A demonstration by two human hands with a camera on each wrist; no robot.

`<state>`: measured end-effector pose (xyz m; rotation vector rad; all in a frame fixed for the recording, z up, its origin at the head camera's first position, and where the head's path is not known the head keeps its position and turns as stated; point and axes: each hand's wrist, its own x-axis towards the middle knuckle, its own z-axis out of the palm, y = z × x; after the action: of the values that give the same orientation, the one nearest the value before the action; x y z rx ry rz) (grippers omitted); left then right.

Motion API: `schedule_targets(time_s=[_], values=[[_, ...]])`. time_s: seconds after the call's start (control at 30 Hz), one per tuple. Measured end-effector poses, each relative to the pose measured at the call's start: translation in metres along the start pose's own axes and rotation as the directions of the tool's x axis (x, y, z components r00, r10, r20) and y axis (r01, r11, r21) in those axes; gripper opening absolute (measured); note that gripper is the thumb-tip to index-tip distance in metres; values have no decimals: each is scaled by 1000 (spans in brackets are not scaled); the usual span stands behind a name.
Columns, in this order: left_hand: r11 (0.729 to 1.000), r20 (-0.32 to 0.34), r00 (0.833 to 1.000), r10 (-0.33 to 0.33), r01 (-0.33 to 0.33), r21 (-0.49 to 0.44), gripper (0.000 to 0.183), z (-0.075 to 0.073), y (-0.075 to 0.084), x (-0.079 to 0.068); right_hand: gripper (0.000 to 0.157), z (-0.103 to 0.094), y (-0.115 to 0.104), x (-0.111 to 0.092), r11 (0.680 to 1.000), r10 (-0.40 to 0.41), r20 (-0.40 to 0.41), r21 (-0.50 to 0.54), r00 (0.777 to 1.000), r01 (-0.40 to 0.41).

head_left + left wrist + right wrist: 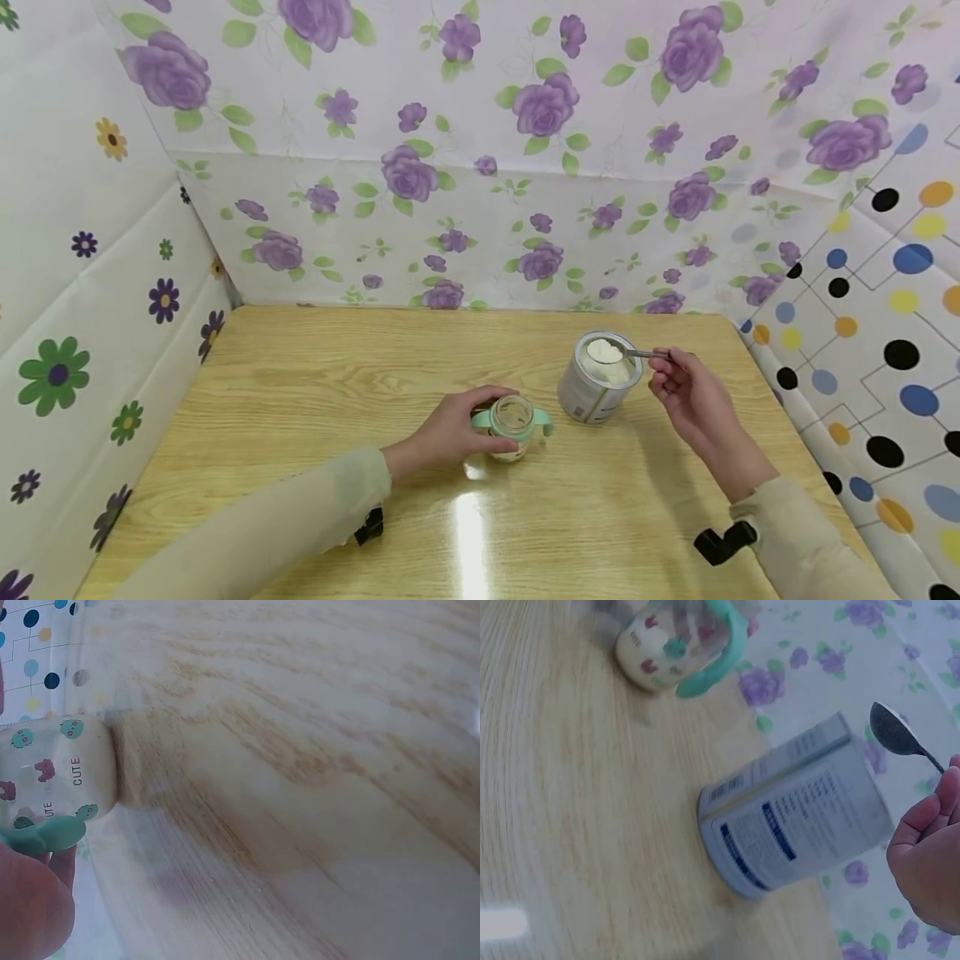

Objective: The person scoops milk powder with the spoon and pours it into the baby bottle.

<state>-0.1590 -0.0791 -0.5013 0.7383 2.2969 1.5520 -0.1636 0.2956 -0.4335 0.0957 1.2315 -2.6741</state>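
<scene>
My left hand [442, 432] grips a clear baby bottle [514, 414] with mint-green side handles, standing upright and lidless on the table. The left wrist view shows the bottle's printed side [60, 769], pale contents and a green handle [52, 834] by the fingers. To its right stands an open tin of white powder [588, 396]. Just over the tin's mouth is a metal spoon [637, 354] heaped with powder, its handle pinched by my right hand [701, 408]. From the right wrist, the spoon's underside [894, 731] shows above the tin's rim.
Under everything lies a wood-grain table [300, 375]. A purple-flowered sheet [487, 208] hangs behind it, with a dotted sheet [885, 350] on the right and a flower-print one [112, 333] on the left. Light glares off the tabletop [471, 542] near the front.
</scene>
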Motion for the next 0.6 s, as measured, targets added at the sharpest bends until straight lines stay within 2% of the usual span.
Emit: schedule_targets(time_s=[0.1,0.33,0.6], values=[[1000,-1,1000,-2,2,2,69,0,0,0,34,13,-1,-3,1000,10,32,24,999,-11],[1000,-5,1000,10,-10,17,69,0,-3,1,33,44,11,-7,999,36,62,-15,997,-35],[1000,2,1000,7,-7,19,69,0,-3,2,38,62,36,-7,987,72,76,-151,994,-60]])
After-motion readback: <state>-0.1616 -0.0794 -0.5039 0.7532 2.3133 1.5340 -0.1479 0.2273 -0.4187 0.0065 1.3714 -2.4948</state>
